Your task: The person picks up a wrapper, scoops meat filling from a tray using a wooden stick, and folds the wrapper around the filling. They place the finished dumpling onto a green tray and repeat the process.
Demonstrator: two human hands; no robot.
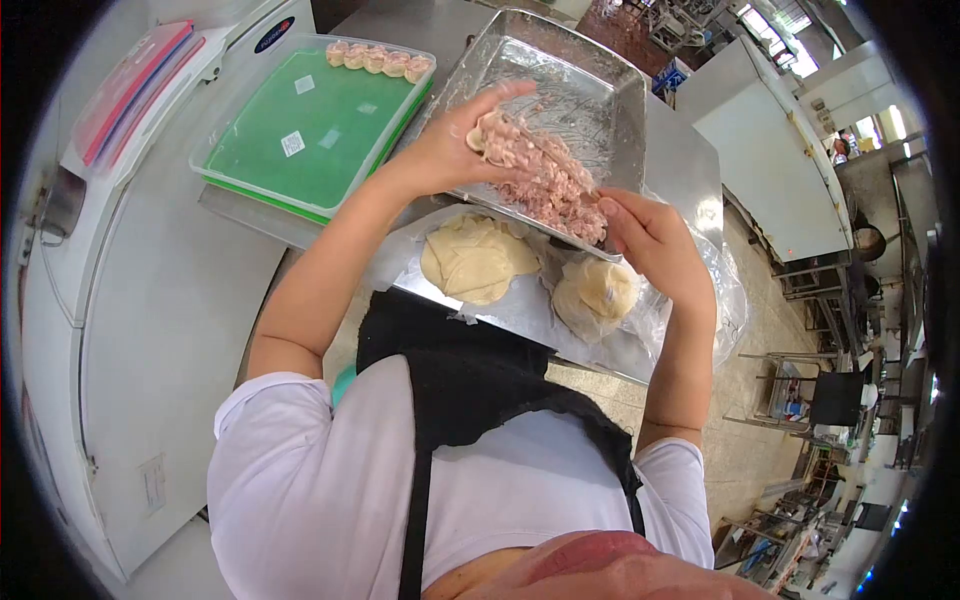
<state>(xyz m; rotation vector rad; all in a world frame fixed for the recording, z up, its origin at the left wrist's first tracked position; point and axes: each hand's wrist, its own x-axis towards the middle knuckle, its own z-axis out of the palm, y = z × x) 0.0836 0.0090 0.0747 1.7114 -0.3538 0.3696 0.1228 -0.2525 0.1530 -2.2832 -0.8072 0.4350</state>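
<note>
My left hand [440, 150] is cupped over the near-left side of a metal pan [625, 100], curled around a round dough wrapper [476, 140] with meat on it. Pink minced meat filling [555, 180] is heaped along the pan's near side. At the pan's near-right corner, my right hand [655, 245] is closed in a pinch beside the meat; what its fingers grip is mostly hidden. Below the pan lies a stack of flat dough wrappers [475, 262] on plastic. To its right sits a plastic-wrapped lump of dough [597, 298].
Left of the pan is a clear plastic tray [215, 165] with a green base, holding a row of filled dumplings [380, 60] at its far end. Coloured lids [140, 90] rest on a white appliance [160, 330] farther left. A white chest [765, 150] stands right of the metal table [700, 160].
</note>
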